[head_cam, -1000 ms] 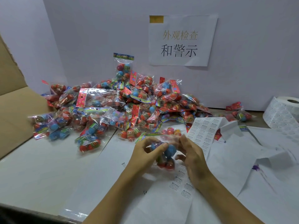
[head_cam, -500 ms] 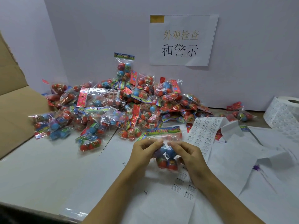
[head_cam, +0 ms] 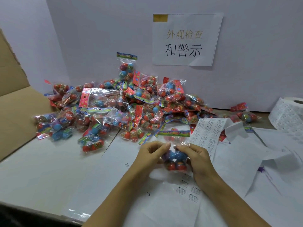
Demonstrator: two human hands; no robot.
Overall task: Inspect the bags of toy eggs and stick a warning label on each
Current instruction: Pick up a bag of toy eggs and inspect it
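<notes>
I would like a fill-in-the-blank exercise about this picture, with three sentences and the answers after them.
1. Both hands, left and right, hold one ____ of toy eggs.
2. The pile of bags lies against the ____.
3. The roll of labels stands at the far ____ edge of the picture.

Answers: bag; wall; right

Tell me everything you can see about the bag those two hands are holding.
The bag is clear, crinkly plastic with a colourful printed header strip along its top edge. Inside sit toy eggs: blue ones above, red ones at the bottom. It is held upright, header away from the person, above white paper sheets in front of the pile of similar bags. The left hand and right hand pinch its plastic from either side, just above the eggs. No warning label is visible on it.
</notes>
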